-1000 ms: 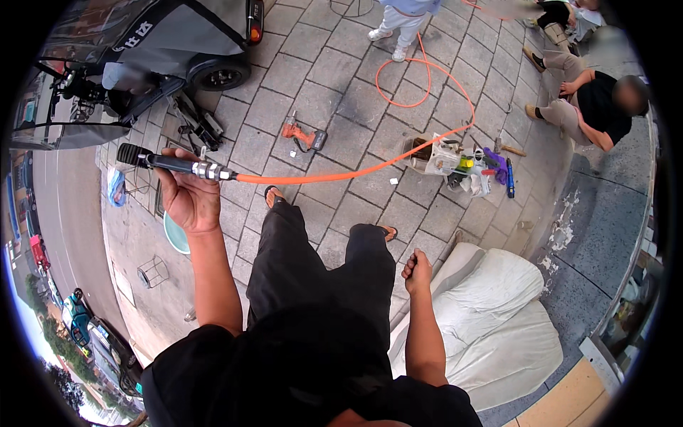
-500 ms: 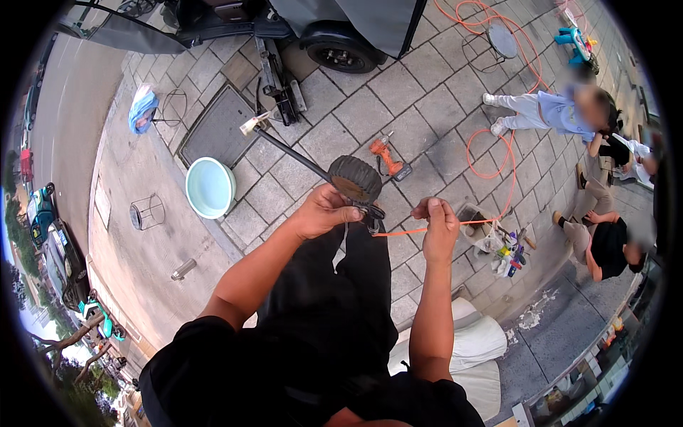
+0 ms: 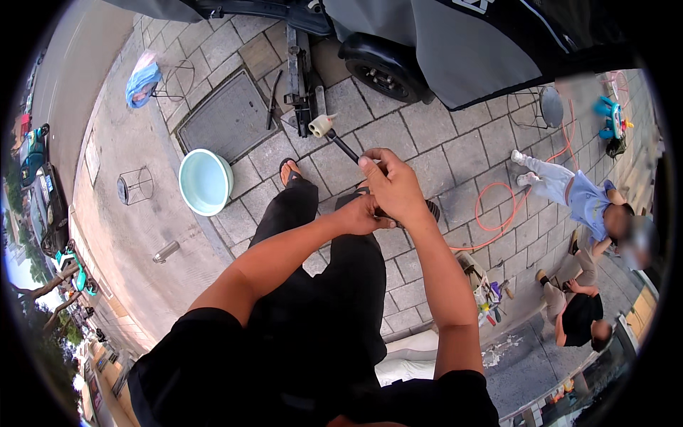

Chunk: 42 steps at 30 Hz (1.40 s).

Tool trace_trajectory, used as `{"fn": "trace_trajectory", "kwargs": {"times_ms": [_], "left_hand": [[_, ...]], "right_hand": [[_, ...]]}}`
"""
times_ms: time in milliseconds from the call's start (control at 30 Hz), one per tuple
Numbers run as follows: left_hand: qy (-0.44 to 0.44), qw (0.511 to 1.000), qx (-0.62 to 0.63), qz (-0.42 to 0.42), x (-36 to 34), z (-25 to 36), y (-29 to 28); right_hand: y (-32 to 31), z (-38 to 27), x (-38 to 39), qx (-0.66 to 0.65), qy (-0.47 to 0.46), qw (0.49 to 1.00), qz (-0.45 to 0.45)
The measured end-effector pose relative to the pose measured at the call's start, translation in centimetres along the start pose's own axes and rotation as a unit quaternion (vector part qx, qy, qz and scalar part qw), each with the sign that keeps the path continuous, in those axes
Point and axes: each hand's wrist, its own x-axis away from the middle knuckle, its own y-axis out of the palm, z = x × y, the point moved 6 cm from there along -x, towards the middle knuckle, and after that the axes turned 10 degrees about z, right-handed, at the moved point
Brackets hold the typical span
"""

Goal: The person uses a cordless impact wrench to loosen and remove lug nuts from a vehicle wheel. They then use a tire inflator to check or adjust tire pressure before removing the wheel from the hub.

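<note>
I hold what looks like a tyre inflator gauge, with a black tube that ends in a cream-coloured head. My right hand is closed round the tube end nearest the gauge body. Just below it, my left hand grips the lower part with bent fingers. Only a ridged black edge of the round rubber body shows past my right wrist; my hands hide the rest. An orange hose runs out to the right from behind my right forearm.
Ahead stand a grey-covered vehicle with a black wheel and a floor jack. A pale basin and wire stool lie left. At right are a tool container, hose loops and people, one in light blue.
My right hand has moved left and closed on the inflator's tube. The round body has gone behind my hands. The view has shifted, and the orange drill is now hidden.
</note>
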Motion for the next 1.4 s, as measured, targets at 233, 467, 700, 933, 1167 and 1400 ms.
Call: {"fn": "trace_trajectory", "kwargs": {"times_ms": [233, 467, 700, 933, 1167, 1400], "left_hand": [[0.017, 0.998, -0.050, -0.020, -10.7, -15.5, -5.4], [-0.262, 0.833, 0.283, 0.396, -21.2, -26.2, -24.2], [-0.165, 0.858, 0.435, 0.218, -33.1, -29.2, -26.7], [-0.097, 0.824, 0.546, 0.116, -36.3, -30.8, -24.8], [-0.076, 0.834, 0.529, 0.138, -36.6, -30.9, -24.0], [-0.060, 0.831, 0.538, 0.129, -38.3, -31.9, -24.7]], "right_hand": [[5.2, 5.7, -12.0, 0.221, -0.259, 0.929, 0.143], [2.5, 18.8, -31.7, 0.065, -0.014, 0.992, 0.106], [3.9, 25.1, -41.0, -0.110, 0.075, 0.990, 0.055], [4.5, 28.9, -43.2, -0.226, 0.062, 0.972, 0.032], [4.7, 28.8, -43.2, -0.274, 0.089, 0.956, 0.059], [3.6, 29.9, -44.6, -0.126, 0.018, 0.984, 0.128]]}}
